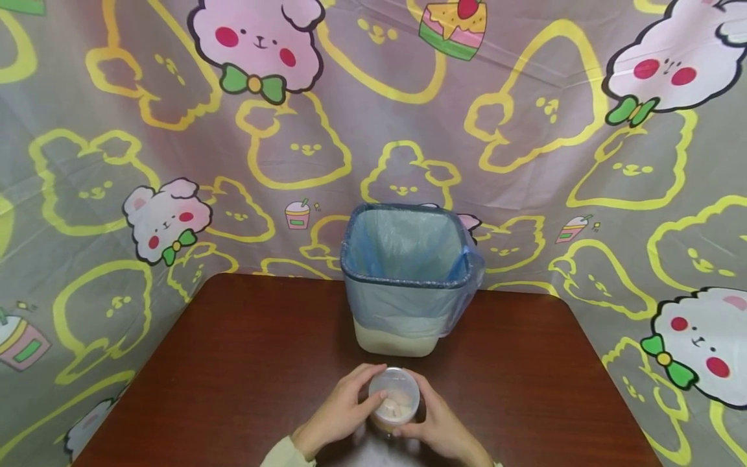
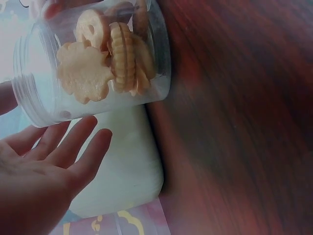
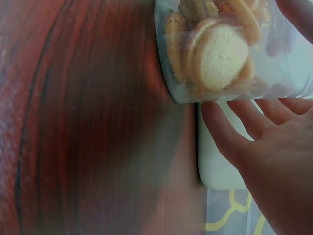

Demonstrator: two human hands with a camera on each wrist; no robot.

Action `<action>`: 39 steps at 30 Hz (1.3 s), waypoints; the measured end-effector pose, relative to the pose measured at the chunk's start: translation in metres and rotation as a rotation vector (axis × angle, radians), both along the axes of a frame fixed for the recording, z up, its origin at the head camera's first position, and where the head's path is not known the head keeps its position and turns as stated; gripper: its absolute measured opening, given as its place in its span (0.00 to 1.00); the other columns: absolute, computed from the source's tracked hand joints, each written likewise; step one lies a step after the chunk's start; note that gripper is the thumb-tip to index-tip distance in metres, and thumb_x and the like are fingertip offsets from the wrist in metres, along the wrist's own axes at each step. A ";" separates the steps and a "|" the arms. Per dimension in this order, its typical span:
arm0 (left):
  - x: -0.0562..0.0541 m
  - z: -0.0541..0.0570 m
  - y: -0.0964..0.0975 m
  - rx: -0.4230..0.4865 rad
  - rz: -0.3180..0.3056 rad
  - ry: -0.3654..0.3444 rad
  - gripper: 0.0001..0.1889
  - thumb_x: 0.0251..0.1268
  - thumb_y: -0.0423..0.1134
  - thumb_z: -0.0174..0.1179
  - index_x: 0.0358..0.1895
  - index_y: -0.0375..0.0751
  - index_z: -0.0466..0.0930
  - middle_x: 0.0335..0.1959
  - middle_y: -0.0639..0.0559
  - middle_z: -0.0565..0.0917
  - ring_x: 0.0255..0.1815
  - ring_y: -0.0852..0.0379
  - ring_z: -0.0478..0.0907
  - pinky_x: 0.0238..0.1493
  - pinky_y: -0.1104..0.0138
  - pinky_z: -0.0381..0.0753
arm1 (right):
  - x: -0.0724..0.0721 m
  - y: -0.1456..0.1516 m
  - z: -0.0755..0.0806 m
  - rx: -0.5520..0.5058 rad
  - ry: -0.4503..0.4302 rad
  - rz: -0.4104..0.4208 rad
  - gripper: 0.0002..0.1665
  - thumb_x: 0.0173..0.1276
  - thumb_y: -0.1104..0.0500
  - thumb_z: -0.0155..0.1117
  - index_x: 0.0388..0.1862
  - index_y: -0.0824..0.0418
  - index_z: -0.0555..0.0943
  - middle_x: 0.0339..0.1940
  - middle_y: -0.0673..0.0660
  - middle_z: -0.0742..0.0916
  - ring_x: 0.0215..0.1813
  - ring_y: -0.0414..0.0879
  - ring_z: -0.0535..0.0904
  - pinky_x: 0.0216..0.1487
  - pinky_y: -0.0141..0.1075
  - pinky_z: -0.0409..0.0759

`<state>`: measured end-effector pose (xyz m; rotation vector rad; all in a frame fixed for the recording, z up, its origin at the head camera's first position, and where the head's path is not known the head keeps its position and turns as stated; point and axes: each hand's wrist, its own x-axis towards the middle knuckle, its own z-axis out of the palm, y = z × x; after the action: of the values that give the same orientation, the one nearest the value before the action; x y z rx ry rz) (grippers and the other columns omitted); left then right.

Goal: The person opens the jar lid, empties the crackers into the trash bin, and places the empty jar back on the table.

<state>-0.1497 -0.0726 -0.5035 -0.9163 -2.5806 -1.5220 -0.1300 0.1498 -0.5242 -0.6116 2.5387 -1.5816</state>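
Note:
A clear plastic jar (image 1: pixel 394 397) stands upright between my two hands near the front of the table. Cookies (image 2: pixel 84 72) fill its lower part, among them a flower-shaped one and a ridged sandwich cookie. Round cookies (image 3: pixel 221 55) show through the wall in the right wrist view. My left hand (image 1: pixel 347 402) grips the jar's left side, its thumb at the top rim. On the other side my right hand (image 1: pixel 434 418) holds the jar, with the thumb low at the front. Whether a lid covers the mouth I cannot tell.
A pale bin (image 1: pixel 397 337) lined with a blue plastic bag (image 1: pixel 408 301) stands just behind the jar. The brown wooden table (image 1: pixel 251 350) extends to both sides. A cartoon-patterned cloth (image 1: pixel 513 84) hangs around the back and sides.

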 end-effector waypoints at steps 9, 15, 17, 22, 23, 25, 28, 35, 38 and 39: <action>0.002 -0.001 -0.003 0.000 0.019 -0.016 0.25 0.69 0.47 0.58 0.64 0.38 0.72 0.54 0.52 0.79 0.56 0.55 0.78 0.56 0.62 0.80 | -0.001 0.000 0.000 -0.011 -0.065 -0.016 0.56 0.43 0.47 0.81 0.70 0.44 0.62 0.63 0.44 0.77 0.64 0.42 0.71 0.65 0.36 0.66; 0.002 0.000 -0.004 -0.002 0.030 -0.022 0.23 0.68 0.46 0.59 0.63 0.42 0.73 0.54 0.50 0.80 0.56 0.54 0.78 0.52 0.60 0.82 | -0.001 0.001 0.000 -0.020 -0.011 0.002 0.54 0.46 0.47 0.80 0.70 0.48 0.63 0.63 0.50 0.78 0.63 0.47 0.72 0.64 0.35 0.66; 0.002 0.000 -0.004 -0.003 0.033 -0.029 0.22 0.68 0.45 0.59 0.62 0.43 0.73 0.54 0.50 0.80 0.56 0.54 0.78 0.51 0.60 0.82 | -0.001 0.001 0.000 -0.025 -0.010 0.008 0.53 0.46 0.47 0.80 0.70 0.48 0.63 0.63 0.51 0.78 0.64 0.49 0.72 0.65 0.35 0.66; 0.002 0.000 -0.005 -0.005 0.037 -0.031 0.20 0.69 0.43 0.58 0.62 0.43 0.74 0.55 0.49 0.80 0.57 0.53 0.78 0.51 0.62 0.82 | 0.000 0.001 0.001 -0.033 -0.009 0.021 0.52 0.47 0.48 0.80 0.70 0.48 0.63 0.64 0.51 0.77 0.65 0.51 0.71 0.66 0.39 0.65; 0.002 -0.001 -0.006 -0.004 0.037 -0.023 0.20 0.70 0.43 0.57 0.62 0.42 0.74 0.55 0.48 0.80 0.57 0.52 0.78 0.51 0.62 0.82 | 0.000 0.001 0.001 -0.036 -0.010 0.022 0.52 0.47 0.48 0.80 0.70 0.48 0.63 0.64 0.52 0.77 0.65 0.51 0.71 0.66 0.39 0.65; 0.001 -0.001 -0.006 0.001 0.036 -0.018 0.19 0.71 0.43 0.56 0.61 0.42 0.74 0.55 0.47 0.80 0.56 0.51 0.78 0.51 0.60 0.83 | 0.000 0.001 0.000 -0.038 -0.008 0.023 0.53 0.47 0.49 0.80 0.70 0.48 0.63 0.64 0.52 0.77 0.65 0.51 0.71 0.66 0.41 0.65; 0.000 -0.001 -0.005 0.009 0.039 -0.017 0.18 0.71 0.43 0.55 0.60 0.42 0.75 0.54 0.48 0.80 0.56 0.50 0.79 0.50 0.58 0.83 | -0.001 0.001 0.000 -0.032 0.001 0.018 0.53 0.47 0.49 0.80 0.71 0.48 0.62 0.64 0.51 0.77 0.64 0.49 0.71 0.66 0.41 0.65; -0.005 0.000 -0.002 0.007 0.050 0.012 0.17 0.71 0.43 0.56 0.59 0.43 0.76 0.52 0.52 0.80 0.52 0.56 0.78 0.49 0.61 0.82 | -0.001 0.001 0.000 -0.008 -0.044 -0.008 0.55 0.44 0.46 0.81 0.70 0.43 0.62 0.63 0.44 0.77 0.65 0.43 0.70 0.67 0.39 0.63; -0.006 0.000 0.002 -0.007 0.058 0.045 0.17 0.70 0.43 0.56 0.58 0.44 0.76 0.51 0.53 0.80 0.48 0.60 0.77 0.47 0.66 0.79 | -0.001 0.001 -0.001 -0.012 -0.014 0.009 0.54 0.46 0.47 0.80 0.70 0.46 0.63 0.64 0.48 0.77 0.64 0.46 0.71 0.66 0.38 0.65; -0.007 0.001 0.003 -0.011 0.061 0.051 0.16 0.70 0.43 0.57 0.58 0.46 0.76 0.51 0.53 0.80 0.48 0.60 0.77 0.47 0.67 0.78 | -0.001 0.001 -0.001 -0.017 -0.006 0.015 0.53 0.46 0.47 0.80 0.70 0.47 0.63 0.64 0.50 0.77 0.64 0.46 0.71 0.65 0.37 0.65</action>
<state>-0.1564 -0.0697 -0.5026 -0.8568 -2.5590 -1.4520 -0.1312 0.1511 -0.5257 -0.6250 2.5129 -1.5994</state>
